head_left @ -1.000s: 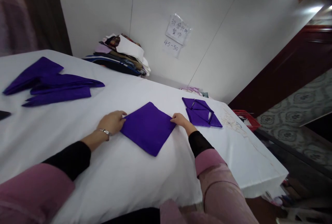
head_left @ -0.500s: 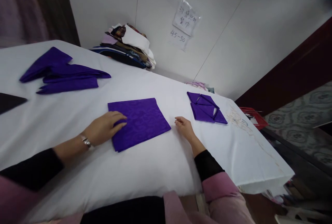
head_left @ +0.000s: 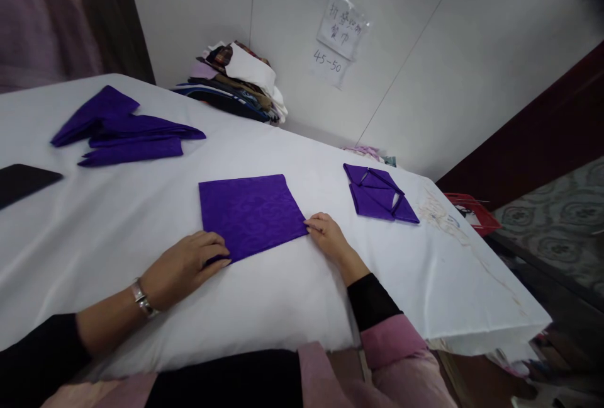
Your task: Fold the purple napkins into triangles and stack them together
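A purple cloth napkin (head_left: 250,213), folded into a flat four-sided piece with a faint woven pattern, lies in front of me. My left hand (head_left: 191,263) is at its near left corner, fingers curled over the cloth and thumb at the edge; that corner is hidden beneath it. At the near right corner, my right hand (head_left: 326,237) pinches the napkin between thumb and fingertips. The cloth stays flat on the table. To the right lies another purple napkin (head_left: 375,197), folded into an angular shape with small gaps showing white.
More purple cloths (head_left: 132,128) lie loosely at the back left, above a dark flat object (head_left: 28,182). A pile of clothes (head_left: 240,87) is by the wall. The white tablecloth (head_left: 278,307) covers the table; a red basket (head_left: 476,216) stands past its right end.
My left hand has slid from the napkin's left side to its near left corner. My right hand, before apart from the cloth, has moved left onto the right corner. The view has shifted slightly.
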The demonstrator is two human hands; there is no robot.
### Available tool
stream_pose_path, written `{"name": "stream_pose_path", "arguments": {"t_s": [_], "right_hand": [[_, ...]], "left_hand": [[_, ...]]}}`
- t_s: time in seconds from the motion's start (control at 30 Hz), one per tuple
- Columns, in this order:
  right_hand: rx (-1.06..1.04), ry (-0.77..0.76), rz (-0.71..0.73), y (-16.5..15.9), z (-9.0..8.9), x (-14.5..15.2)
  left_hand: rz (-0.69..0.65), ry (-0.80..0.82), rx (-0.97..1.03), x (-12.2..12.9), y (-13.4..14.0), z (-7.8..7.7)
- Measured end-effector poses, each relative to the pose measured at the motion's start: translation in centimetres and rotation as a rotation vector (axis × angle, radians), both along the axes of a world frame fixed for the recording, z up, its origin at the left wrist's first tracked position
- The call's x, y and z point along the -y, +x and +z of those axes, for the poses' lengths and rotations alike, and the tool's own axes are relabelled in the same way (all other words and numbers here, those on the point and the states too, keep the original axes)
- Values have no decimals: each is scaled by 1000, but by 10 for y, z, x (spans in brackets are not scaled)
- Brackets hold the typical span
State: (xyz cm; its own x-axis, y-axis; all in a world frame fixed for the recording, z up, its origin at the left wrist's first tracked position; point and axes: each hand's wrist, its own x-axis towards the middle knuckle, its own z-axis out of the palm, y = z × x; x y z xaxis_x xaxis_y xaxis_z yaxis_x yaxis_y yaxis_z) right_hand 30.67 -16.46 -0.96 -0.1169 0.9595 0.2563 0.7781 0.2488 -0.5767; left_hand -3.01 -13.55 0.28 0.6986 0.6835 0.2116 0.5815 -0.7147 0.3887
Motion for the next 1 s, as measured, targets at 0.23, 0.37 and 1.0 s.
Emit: {"name": "stream_pose_path", "arguments": {"t_s": [0.23,0.37,1.0], "right_hand": [[163,52,40,-5,-2,-3],[206,106,53,-5,-5,-4],[285,114,67,-8,3,-2]], "left_hand": [[22,19,10,1,4,-4],[28,44,0,0,3,-5],[18,65,-7,-3,5,-6]]}}
